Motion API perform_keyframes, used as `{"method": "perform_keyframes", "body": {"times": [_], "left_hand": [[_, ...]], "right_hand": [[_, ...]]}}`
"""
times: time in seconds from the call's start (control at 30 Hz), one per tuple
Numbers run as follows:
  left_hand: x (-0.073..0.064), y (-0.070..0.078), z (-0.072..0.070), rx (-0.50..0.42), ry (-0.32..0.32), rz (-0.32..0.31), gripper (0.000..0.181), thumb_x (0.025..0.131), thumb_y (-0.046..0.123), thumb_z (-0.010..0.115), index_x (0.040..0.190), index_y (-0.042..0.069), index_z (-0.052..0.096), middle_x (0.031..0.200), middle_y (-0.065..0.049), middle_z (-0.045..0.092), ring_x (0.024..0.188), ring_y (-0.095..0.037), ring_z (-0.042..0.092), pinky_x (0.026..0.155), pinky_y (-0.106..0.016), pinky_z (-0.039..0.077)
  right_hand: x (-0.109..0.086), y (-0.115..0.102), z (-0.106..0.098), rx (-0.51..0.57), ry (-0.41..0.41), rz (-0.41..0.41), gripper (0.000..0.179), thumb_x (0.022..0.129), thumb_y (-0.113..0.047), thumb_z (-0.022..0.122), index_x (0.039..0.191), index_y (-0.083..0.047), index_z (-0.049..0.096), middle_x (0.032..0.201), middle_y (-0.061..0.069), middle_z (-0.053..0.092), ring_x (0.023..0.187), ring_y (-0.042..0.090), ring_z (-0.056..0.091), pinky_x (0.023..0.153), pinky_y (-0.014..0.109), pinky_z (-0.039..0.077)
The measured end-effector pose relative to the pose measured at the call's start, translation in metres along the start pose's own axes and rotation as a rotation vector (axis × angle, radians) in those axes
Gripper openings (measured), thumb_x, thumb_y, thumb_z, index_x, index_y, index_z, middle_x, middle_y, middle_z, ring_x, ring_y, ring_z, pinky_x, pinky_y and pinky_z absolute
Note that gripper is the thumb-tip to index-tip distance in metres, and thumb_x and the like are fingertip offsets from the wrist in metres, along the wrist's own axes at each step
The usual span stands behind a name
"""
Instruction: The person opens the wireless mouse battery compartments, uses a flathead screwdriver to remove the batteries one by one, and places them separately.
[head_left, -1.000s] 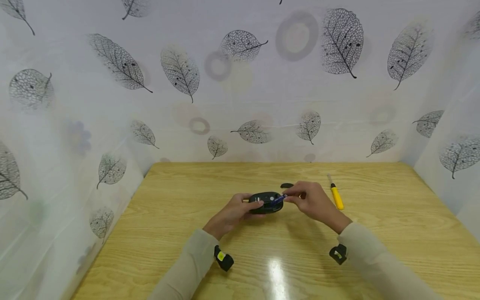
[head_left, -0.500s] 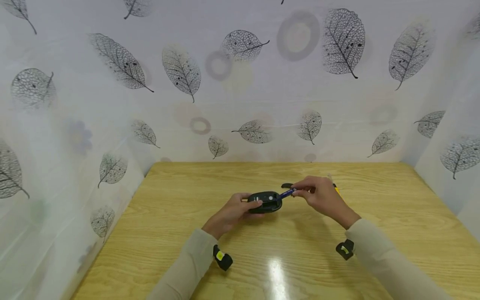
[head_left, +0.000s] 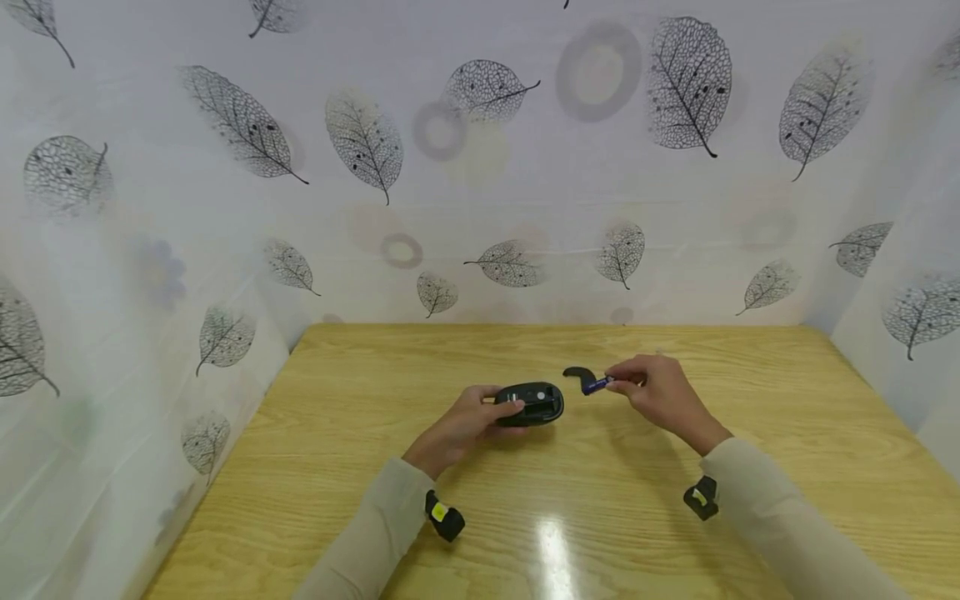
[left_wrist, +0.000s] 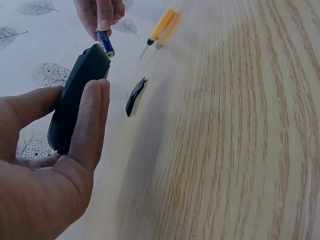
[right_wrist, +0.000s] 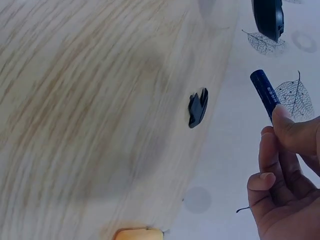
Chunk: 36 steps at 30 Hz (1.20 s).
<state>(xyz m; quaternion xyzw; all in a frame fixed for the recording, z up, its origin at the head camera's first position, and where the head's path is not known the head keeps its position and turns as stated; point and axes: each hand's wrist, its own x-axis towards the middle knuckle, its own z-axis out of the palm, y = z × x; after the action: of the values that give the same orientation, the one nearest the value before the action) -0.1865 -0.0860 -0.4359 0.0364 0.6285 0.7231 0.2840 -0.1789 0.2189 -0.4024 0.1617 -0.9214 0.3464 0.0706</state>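
Observation:
My left hand [head_left: 467, 423] grips a black computer mouse [head_left: 549, 406], its underside turned up and the battery slot uncovered. The thumb lies over the underside, and in the left wrist view straight fingers support the mouse [left_wrist: 75, 100] from the other side. To the right, my right hand [head_left: 663, 396] pinches a blue AA battery [right_wrist: 265, 91] by one end between thumb and fingertips, apart from the mouse. On the table behind them lies the curved black battery cover [right_wrist: 198, 108], partly overlapped by the battery in the head view.
A yellow-handled screwdriver [left_wrist: 162, 25] lies on the wooden table [head_left: 360, 358] beyond the cover; in the head view my right hand hides it. A white curtain [head_left: 525, 183] with a leaf print hangs along the table's back and sides.
My right hand has drawn the battery out of the mouse's slot and moved it to the right, covering the screwdriver. My left hand has stayed nearly still with the mouse.

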Motion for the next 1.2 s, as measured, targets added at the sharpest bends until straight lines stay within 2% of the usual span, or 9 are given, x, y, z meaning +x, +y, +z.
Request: {"method": "perform_keyframes", "body": {"times": [0.17,0.37,1.2], "left_hand": [[-0.001,0.001,-0.001,-0.009,0.006,-0.006,0.058,0.1,0.014,0.067,0.146,-0.01,0.041,0.135,-0.027,0.055,0.104,-0.03,0.071,0.098,-0.039,0.055],[-0.002,0.002,-0.001,-0.013,0.013,-0.013,0.058,0.1,0.016,0.067,0.146,-0.009,0.042,0.133,-0.025,0.057,0.103,-0.03,0.071,0.098,-0.039,0.055],[-0.005,0.003,-0.002,0.006,0.014,-0.008,0.059,0.099,0.017,0.068,0.147,-0.008,0.042,0.131,-0.024,0.058,0.102,-0.031,0.072,0.097,-0.039,0.055]], "right_hand": [[0.0,0.008,-0.001,-0.005,-0.004,0.041,0.015,0.091,-0.003,0.074,0.105,0.004,0.076,0.101,0.018,0.074,0.08,0.024,0.07,0.065,0.036,0.059],[-0.001,0.015,-0.002,-0.031,-0.009,0.075,0.015,0.091,-0.001,0.073,0.104,0.005,0.076,0.099,0.019,0.074,0.082,0.027,0.071,0.068,0.042,0.06],[-0.001,0.04,0.004,-0.121,-0.028,0.11,0.014,0.086,0.005,0.074,0.1,0.008,0.076,0.093,0.019,0.074,0.084,0.033,0.07,0.073,0.05,0.059]]}}
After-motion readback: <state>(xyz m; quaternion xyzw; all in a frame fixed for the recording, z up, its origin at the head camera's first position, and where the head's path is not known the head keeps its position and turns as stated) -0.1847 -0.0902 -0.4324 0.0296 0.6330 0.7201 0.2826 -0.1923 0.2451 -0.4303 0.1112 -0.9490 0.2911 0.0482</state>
